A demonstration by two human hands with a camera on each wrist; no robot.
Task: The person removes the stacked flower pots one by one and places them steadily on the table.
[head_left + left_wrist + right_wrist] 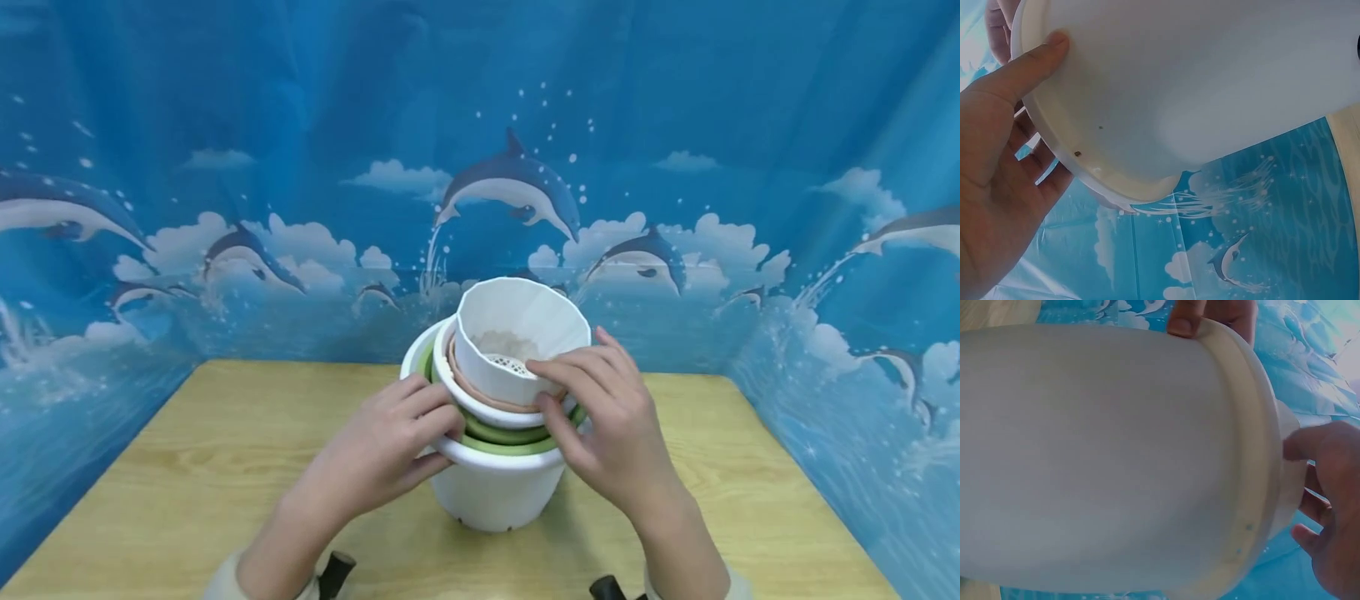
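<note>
A large white flower pot [495, 496] stands upright on the table with smaller pots nested in it. Inside its rim sit a green pot [510, 448], then a white one [480, 407] and a terracotta-coloured one [467, 379]. Topmost is a small white faceted pot [487, 312], tilted, with a perforated bottom. My left hand [397, 437] grips the large pot's rim; in the left wrist view the thumb [1035, 65] lies against its outer wall. My right hand [611, 417] pinches the small pot's near right edge, fingers over the rim and thumb outside.
The pots stand on a light wood-grain table [247, 433]. A blue curtain [337, 100] printed with dolphins and clouds hangs behind the table and along both sides. Dark stub-like pieces [336, 573] show near the left wrist and also near the right one.
</note>
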